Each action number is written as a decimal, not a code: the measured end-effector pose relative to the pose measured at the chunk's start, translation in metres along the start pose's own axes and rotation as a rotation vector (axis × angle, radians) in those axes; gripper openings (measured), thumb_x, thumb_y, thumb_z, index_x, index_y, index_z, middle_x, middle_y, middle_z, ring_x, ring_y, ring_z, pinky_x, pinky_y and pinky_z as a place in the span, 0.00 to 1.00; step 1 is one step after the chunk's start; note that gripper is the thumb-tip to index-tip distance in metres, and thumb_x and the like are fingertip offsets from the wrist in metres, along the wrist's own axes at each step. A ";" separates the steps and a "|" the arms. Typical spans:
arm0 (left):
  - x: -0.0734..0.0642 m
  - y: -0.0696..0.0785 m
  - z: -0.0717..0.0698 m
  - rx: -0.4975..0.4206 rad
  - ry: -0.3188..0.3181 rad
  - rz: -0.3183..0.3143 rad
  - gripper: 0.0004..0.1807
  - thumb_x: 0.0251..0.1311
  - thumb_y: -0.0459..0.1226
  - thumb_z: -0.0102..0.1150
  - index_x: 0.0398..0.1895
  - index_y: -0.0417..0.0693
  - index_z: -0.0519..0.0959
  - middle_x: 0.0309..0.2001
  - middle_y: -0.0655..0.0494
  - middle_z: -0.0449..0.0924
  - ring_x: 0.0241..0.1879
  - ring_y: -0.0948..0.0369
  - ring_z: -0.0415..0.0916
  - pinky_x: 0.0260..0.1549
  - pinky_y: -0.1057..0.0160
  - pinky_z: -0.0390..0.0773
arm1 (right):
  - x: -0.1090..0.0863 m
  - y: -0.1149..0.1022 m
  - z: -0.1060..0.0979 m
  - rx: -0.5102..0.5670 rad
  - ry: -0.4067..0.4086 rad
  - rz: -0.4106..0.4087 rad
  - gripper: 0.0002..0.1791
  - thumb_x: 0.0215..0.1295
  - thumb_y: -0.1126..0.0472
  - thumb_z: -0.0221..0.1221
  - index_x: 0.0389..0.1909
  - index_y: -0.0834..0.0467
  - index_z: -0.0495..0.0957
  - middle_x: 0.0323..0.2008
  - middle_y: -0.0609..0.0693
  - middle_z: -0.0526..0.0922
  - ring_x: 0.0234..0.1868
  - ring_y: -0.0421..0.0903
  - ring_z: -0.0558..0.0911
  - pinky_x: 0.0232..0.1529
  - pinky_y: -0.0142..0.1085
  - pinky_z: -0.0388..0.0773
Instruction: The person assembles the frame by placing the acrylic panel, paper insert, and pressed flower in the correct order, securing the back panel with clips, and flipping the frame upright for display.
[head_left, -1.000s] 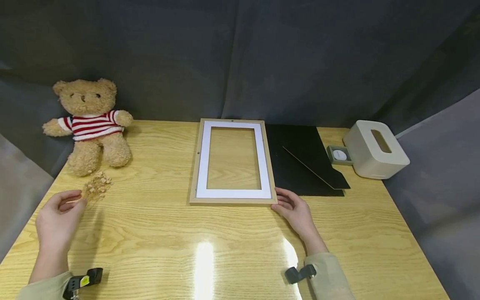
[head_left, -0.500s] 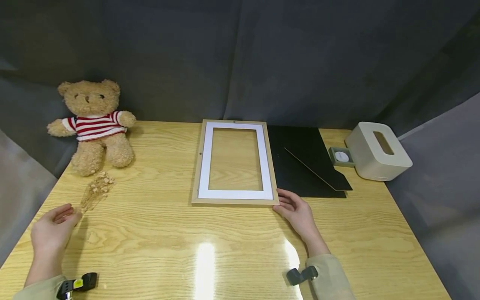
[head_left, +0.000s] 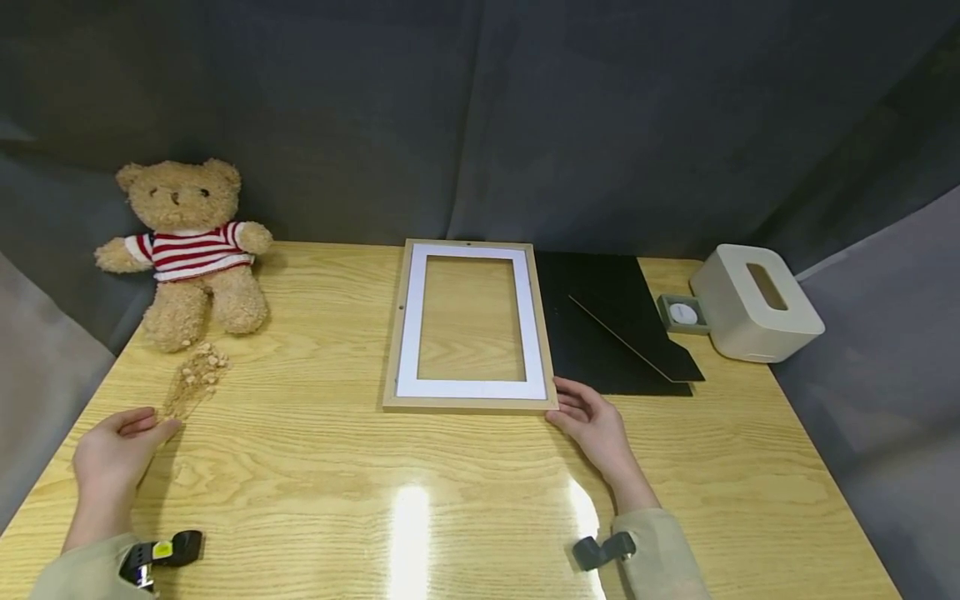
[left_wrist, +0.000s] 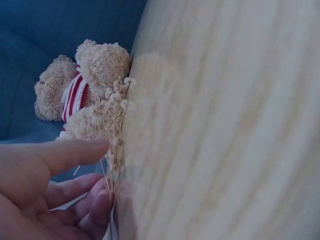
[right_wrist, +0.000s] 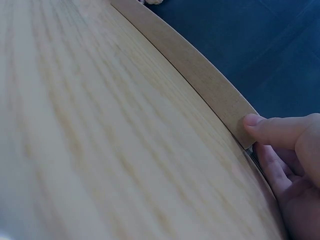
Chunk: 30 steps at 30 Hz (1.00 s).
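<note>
My left hand [head_left: 116,454] is beside a small bunch of dried flowers [head_left: 197,375] that lies on the table below the teddy bear. In the left wrist view, the thumb [left_wrist: 82,152] and fingers stand apart, close to the thin stems [left_wrist: 114,170]; nothing is gripped between them. With my right hand [head_left: 592,425] I hold the near right corner of a light wooden picture frame [head_left: 465,406], which lies flat with a white mat [head_left: 480,388] inside. The right wrist view has the thumb [right_wrist: 255,121] against the frame's near edge [right_wrist: 210,90] and the fingers round the corner.
A teddy bear [head_left: 191,242] in a striped shirt sits at the back left. Right of the frame lies a black backing board [head_left: 592,275] with its stand flap [head_left: 652,350] raised. Beyond are a small green box [head_left: 693,325] and a white tissue box [head_left: 750,312].
My left hand first drew back toward me, uncovering more of the flower stems, then shifted slightly right, closer to them. The right hand keeps its place at the frame's corner.
</note>
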<state>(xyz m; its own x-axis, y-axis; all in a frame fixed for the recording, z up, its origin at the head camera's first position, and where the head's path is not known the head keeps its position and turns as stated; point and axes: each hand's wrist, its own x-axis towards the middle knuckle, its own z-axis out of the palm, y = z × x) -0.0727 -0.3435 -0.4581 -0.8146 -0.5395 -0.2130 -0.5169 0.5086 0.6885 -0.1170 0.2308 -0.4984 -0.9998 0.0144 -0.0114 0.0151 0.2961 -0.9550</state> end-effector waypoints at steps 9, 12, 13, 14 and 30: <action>0.005 -0.003 0.003 0.047 0.063 0.064 0.28 0.58 0.44 0.63 0.55 0.31 0.75 0.23 0.77 0.73 0.19 0.85 0.61 0.33 0.66 0.67 | -0.001 0.000 -0.001 0.007 0.000 0.003 0.29 0.55 0.68 0.68 0.60 0.58 0.73 0.51 0.58 0.78 0.51 0.49 0.79 0.48 0.28 0.76; 0.006 -0.005 0.004 0.047 0.076 0.061 0.27 0.59 0.43 0.63 0.55 0.31 0.75 0.21 0.80 0.71 0.19 0.85 0.61 0.37 0.64 0.67 | -0.001 0.000 0.000 0.010 -0.002 0.003 0.29 0.55 0.68 0.68 0.60 0.58 0.73 0.51 0.58 0.78 0.51 0.49 0.79 0.48 0.28 0.76; 0.006 -0.005 0.003 0.039 0.078 0.057 0.27 0.59 0.43 0.63 0.55 0.31 0.75 0.20 0.81 0.70 0.19 0.85 0.61 0.41 0.62 0.68 | -0.001 0.000 0.000 0.009 0.000 0.002 0.29 0.55 0.68 0.68 0.60 0.58 0.73 0.51 0.58 0.78 0.51 0.49 0.79 0.48 0.28 0.76; 0.006 -0.005 0.003 0.030 0.077 0.052 0.27 0.59 0.42 0.63 0.56 0.31 0.75 0.20 0.82 0.69 0.19 0.85 0.60 0.44 0.59 0.69 | -0.001 0.000 0.000 0.008 0.001 0.002 0.29 0.55 0.67 0.68 0.60 0.58 0.73 0.51 0.58 0.78 0.51 0.49 0.79 0.48 0.28 0.76; 0.009 -0.005 0.003 0.067 0.100 0.050 0.21 0.61 0.42 0.60 0.45 0.29 0.80 0.24 0.52 0.84 0.46 0.44 0.74 0.53 0.44 0.65 | 0.000 0.000 0.000 -0.006 0.000 0.001 0.29 0.56 0.66 0.68 0.60 0.58 0.73 0.51 0.58 0.78 0.51 0.49 0.79 0.48 0.28 0.76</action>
<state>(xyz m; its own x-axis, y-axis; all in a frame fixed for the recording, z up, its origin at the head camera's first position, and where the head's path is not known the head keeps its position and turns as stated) -0.0786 -0.3489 -0.4653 -0.8112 -0.5749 -0.1069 -0.4955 0.5787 0.6478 -0.1167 0.2311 -0.4987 -0.9998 0.0146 -0.0128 0.0167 0.3014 -0.9534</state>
